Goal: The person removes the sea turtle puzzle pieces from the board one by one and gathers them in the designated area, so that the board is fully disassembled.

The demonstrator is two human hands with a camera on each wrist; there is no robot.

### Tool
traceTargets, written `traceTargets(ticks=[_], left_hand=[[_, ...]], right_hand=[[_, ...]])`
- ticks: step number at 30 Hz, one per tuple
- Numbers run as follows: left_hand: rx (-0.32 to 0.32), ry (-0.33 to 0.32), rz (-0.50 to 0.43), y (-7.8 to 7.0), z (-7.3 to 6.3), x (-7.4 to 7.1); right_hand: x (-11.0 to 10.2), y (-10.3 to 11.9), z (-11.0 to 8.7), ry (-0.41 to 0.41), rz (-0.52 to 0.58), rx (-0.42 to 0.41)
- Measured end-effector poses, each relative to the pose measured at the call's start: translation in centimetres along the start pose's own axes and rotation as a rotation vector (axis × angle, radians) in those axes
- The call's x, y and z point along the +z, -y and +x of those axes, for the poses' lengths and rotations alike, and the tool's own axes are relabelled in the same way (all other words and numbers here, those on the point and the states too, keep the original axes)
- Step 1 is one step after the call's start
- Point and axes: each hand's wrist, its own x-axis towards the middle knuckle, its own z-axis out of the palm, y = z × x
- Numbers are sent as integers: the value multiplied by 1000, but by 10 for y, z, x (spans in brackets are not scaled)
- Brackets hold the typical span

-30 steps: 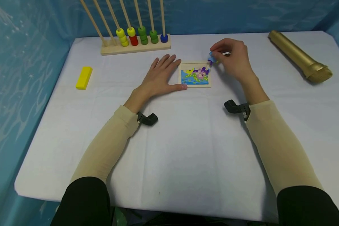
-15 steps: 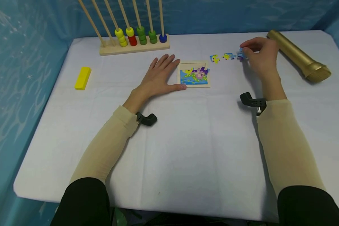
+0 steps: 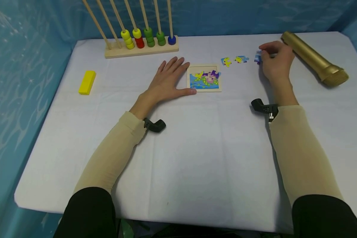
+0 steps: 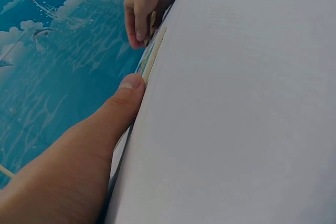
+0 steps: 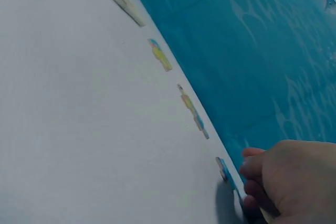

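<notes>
My left hand (image 3: 168,81) lies with fingers spread at the left side of a small wooden puzzle board (image 3: 203,90), its thumb at the front corner. The board bears a colourful picture, with bare wood showing at the top. Farther right, my right hand (image 3: 277,62) pinches a blue and purple puzzle piece (image 3: 257,57) low over the table, its right part hidden by the fingers. In the right wrist view the curled fingers are right at this piece (image 5: 226,172). Two more pieces lie between board and hand: a yellow and blue one (image 3: 226,61) and another (image 3: 241,59).
A gold microphone (image 3: 315,59) lies just right of my right hand. At the back left stands a wooden bead counter (image 3: 141,50) with upright rods. A yellow block (image 3: 87,82) lies on the left side of the white table (image 3: 184,158). Blue cloth (image 3: 226,18) hangs behind.
My right hand has carried the blue and purple piece from the board's upper right corner rightward, past the two other pieces, then slightly farther right. The left hand has stayed in place.
</notes>
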Motion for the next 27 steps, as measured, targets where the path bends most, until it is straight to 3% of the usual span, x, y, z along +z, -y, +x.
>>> traceTargets(ticks=[5, 9, 15, 19, 27], left_hand=[[-1, 1, 4, 2, -1, 1], [-1, 1, -4, 2, -1, 4], [1, 5, -10, 2, 0, 6], [7, 7, -15, 2, 2, 7], [16, 12, -19, 1, 6, 12]], right_hand=[[12, -1, -8, -142, 59, -55], [23, 5, -27, -165, 81, -129], [36, 17, -67, -24, 99, -282], [41, 20, -87, 79, 97, -337], [49, 18, -93, 160, 45, -440]])
